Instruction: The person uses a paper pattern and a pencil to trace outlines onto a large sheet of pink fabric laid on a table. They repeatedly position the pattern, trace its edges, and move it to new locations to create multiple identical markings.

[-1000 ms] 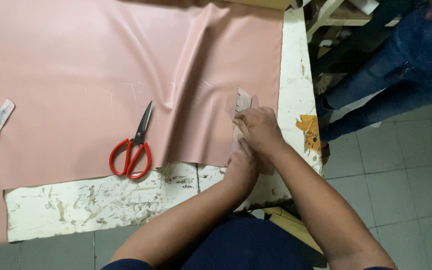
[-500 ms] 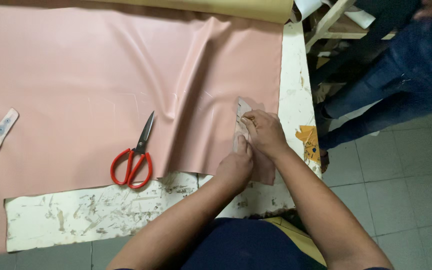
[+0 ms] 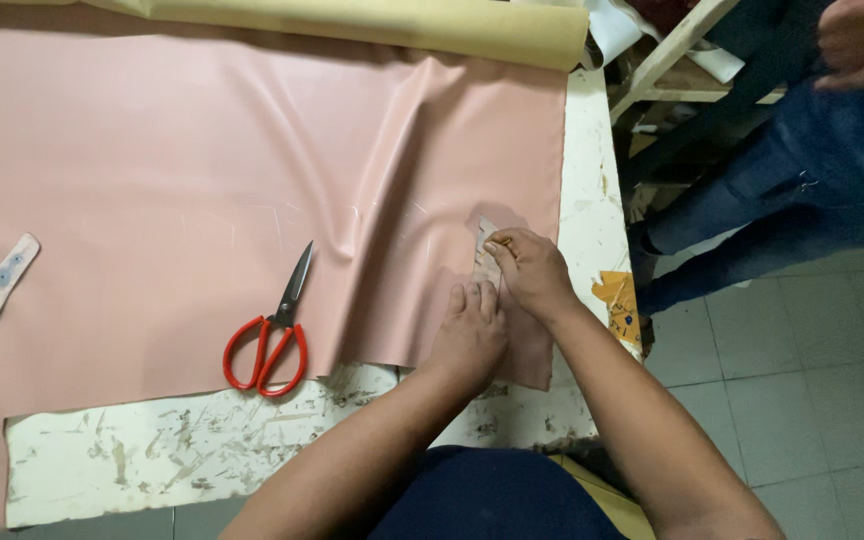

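Lower right of centre, the left hand (image 3: 470, 335) lies flat, fingers together, pinning a pattern piece (image 3: 485, 252) on the pink sheet (image 3: 202, 200); the right hand (image 3: 532, 270) has its fingers pinched on the piece's edge.

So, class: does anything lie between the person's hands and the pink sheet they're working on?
Nothing visible does. The left hand presses flat on the pink sheet; the right hand holds a small template against it.

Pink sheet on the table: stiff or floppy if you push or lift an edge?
Probably floppy: the pink sheet buckles into soft ridges near the left hand and right hand. Its glossy sheen suggests a smooth, possibly slippery face. It lies thin on the table, so likely light; a lifted edge would probably drape.
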